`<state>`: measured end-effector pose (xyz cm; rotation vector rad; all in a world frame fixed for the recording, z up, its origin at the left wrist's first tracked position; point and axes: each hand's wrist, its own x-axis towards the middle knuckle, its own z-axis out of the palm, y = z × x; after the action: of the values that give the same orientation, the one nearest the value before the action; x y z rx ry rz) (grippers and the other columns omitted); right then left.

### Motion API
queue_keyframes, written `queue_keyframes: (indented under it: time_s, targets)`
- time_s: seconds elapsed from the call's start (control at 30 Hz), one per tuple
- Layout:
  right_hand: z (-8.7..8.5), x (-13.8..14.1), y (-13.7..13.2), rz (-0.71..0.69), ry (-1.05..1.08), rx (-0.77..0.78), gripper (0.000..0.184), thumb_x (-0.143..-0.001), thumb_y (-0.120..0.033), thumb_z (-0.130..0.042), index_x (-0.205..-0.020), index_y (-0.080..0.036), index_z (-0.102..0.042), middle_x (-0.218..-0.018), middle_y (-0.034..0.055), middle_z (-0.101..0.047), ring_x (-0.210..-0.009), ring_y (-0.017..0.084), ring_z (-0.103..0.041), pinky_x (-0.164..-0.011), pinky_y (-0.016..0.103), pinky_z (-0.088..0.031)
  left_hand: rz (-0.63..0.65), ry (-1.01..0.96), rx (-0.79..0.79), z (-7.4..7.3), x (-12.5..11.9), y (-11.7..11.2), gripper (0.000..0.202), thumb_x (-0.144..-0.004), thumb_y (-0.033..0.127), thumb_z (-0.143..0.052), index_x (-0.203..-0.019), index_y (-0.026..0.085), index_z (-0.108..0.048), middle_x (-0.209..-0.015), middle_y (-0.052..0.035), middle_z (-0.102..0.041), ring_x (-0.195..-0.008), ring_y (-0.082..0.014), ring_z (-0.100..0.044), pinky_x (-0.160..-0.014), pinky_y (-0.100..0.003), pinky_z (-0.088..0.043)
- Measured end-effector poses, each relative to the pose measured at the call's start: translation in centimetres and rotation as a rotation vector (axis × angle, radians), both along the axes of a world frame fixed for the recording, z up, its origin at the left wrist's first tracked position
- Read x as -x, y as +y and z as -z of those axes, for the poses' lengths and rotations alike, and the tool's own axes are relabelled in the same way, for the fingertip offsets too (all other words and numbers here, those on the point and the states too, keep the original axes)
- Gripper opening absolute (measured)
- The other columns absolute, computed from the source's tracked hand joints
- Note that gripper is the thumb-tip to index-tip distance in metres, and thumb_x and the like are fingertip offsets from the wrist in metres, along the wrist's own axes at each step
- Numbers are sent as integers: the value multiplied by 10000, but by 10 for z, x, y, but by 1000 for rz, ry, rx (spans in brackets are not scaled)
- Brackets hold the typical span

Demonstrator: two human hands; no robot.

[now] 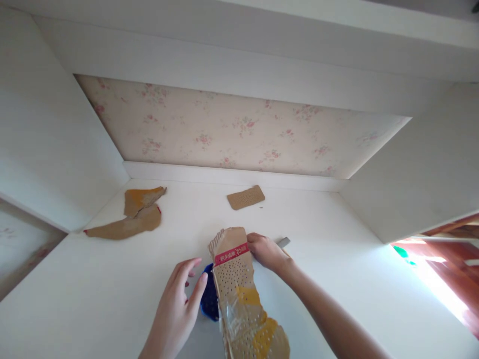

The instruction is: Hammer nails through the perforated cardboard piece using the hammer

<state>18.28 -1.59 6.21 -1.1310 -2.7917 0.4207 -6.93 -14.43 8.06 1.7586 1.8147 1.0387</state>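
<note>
Cardboard (234,274), long axis away, slightly leftward

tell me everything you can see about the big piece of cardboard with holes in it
The perforated cardboard piece is brown and long, with many small holes, a red printed band, yellow-orange patches and a shiny, clear tape-like strip. Corrugation shows at its upper left; its right edge is ragged. The right hand grips its upper right edge. It partly covers a blue object; contact is unclear.
</note>
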Motion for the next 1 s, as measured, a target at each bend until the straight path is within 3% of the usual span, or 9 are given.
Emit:
queue_keyframes:
  time_s: [0.23, 0.4, 0.53, 0.77, 0.9, 1.0]
  targets:
    - [6, -8, -4, 32, -20, 6, 272, -900, -61, -505, -1027, -187, -711, -1059, 80, -699, -948, 191, -660, -854, 275, -509, 69, -57, 11, -16, -16, 21, 318, -937, 418, -501, -1188, 228, -546, -1106, -75, -621, -905, -207, -627, -769, -345, -546]
    - [7, -14, -9, 54, 53, 23, 305, -881, -45, -498, -1029, -211, -708, -1079, 53, -696, -906, 169, -681, -820, 251, -521, 97, -186, 132, -11, -22, 43, 374, -928, 436, -518, -1227, 213, -545, -1174, -90, -631, -958, -208, -643, -802, -345, -550]
    - [6, -16, -15, 104, 163, 19, 340, -872, -44, -499, -1082, -225, -695, -1114, 41, -705, -942, 164, -686, -819, 238, -532, 72, -287, 107, -4, -27, 52, 472, -896, 428, -573, -1300, 199, -489, -1329, -118, -545, -1071, -214, -619, -868, -348, -544]
    - [6, -17, -29, 366, 462, -114, 256, -950, -164, -461, -1026, -218, -700, -1047, 62, -734, -948, 176, -695, -844, 297, -560, 103, -383, 203, 5, -31, 50, 507, -869, 381, -620, -1320, 219, -454, -1323, -109, -573, -1106, -236, -628, -942, -399, -517]
    - [-10, -15, -43, 544, 631, -202, 182, -960, -255, -515, -955, -219, -694, -992, 65, -736, -935, 193, -692, -842, 340, -560, 107, -361, 177, 9, -32, 48, 516, -863, 369, -632, -1325, 222, -457, -1305, -112, -590, -1120, -238, -621, -968, -407, -488]
    - [-27, -8, -58, 641, 832, -155, 119, -929, -271, -586, -929, -232, -698, -937, 47, -738, -871, 195, -699, -779, 334, -569, 101, -326, 150, 8, -34, 48, 542, -841, 374, -656, -1325, 224, -462, -1285, -109, -596, -1122, -248, -613, -964, -420, -479]
